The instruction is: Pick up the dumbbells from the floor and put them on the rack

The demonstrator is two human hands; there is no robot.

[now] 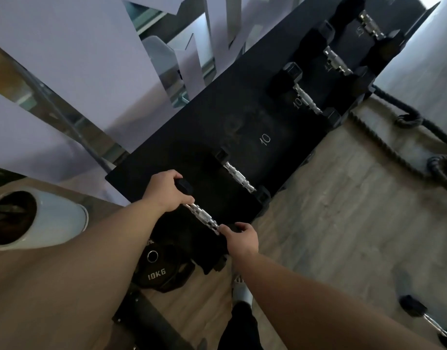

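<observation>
A black dumbbell with a silver knurled handle (203, 216) is held over the near left end of the black rack (192, 137). My left hand (167, 190) grips its far head and my right hand (241, 237) grips its near head. Just beyond it a second dumbbell (239, 176) rests on the rack. Three more dumbbells (307, 98) sit farther along the rack toward the upper right. One dumbbell (430, 322) lies on the wooden floor at the lower right.
A 10KG weight plate (162, 271) lies on the floor below the rack's near end. A white plant pot (58, 218) stands at the left. Thick black battle ropes (404, 137) trail across the floor at the right. My shoe (241, 291) is below my right hand.
</observation>
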